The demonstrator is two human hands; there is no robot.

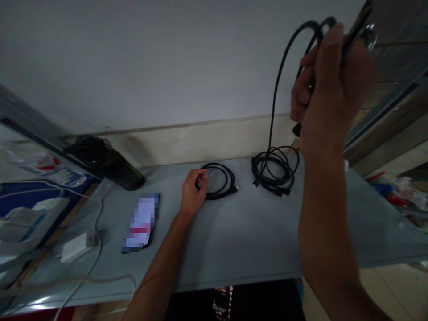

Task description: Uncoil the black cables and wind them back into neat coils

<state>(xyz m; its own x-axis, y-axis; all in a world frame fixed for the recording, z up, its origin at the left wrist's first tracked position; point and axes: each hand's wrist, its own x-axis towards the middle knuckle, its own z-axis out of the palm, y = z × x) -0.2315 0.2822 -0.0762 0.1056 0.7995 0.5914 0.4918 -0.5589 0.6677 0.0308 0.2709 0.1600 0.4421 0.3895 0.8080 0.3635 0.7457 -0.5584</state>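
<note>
My left hand (194, 191) rests low over the grey shelf surface, its fingers closed on the left side of a coiled black cable (230, 176). That coil lies flat, a plug at its right end. Raised high at the right, my right hand (326, 82) is wrapped round another black cable (276, 84), which loops over the fingers and hangs down. Its lower part runs into a tangled pile of black cables (274, 171) with several plugs showing. Part of the right hand is smeared by motion, and the cable inside the fist is mostly hidden.
A phone (142, 223) with a blurred-out screen lies left of my left arm. Behind it leans a black bottle-like container (113, 162). A white adapter (78, 246) and white cord (96, 223) sit at the left. Metal posts (384, 104) flank the shelf, and a wall (167, 67) stands behind.
</note>
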